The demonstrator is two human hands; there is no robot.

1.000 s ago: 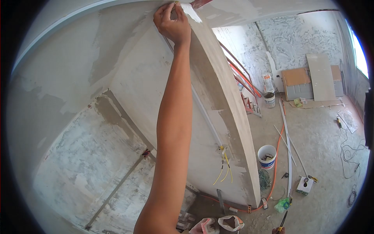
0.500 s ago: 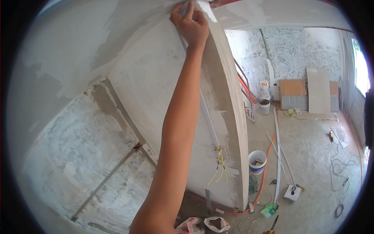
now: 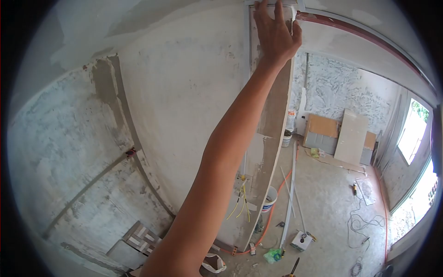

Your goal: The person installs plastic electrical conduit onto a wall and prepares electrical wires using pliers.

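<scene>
My left arm reaches up to the top of a narrow wall end (image 3: 276,108). There my left hand (image 3: 278,39) rests with spread fingers near the upper corner, its thumb beside the white-coated edge. Its fingertips lie close to the top frame edge, and no held object shows. Low in the picture, a slim dark screwdriver (image 3: 295,264) points upward. Only a sliver of my right hand (image 3: 289,275) shows around its yellowish handle at the bottom border.
Yellow wires (image 3: 243,203) hang from the wall. Beyond the wall end are a white bucket (image 3: 269,201), an orange hose (image 3: 272,213), long metal strips (image 3: 290,196), a white box (image 3: 302,241), leaning boards (image 3: 351,137) and loose cable (image 3: 357,224). An open sack (image 3: 213,263) stands below.
The view has turned right, and the room has shifted left and down in it. My left hand has moved right and its fingers have spread. The screwdriver appears farther left.
</scene>
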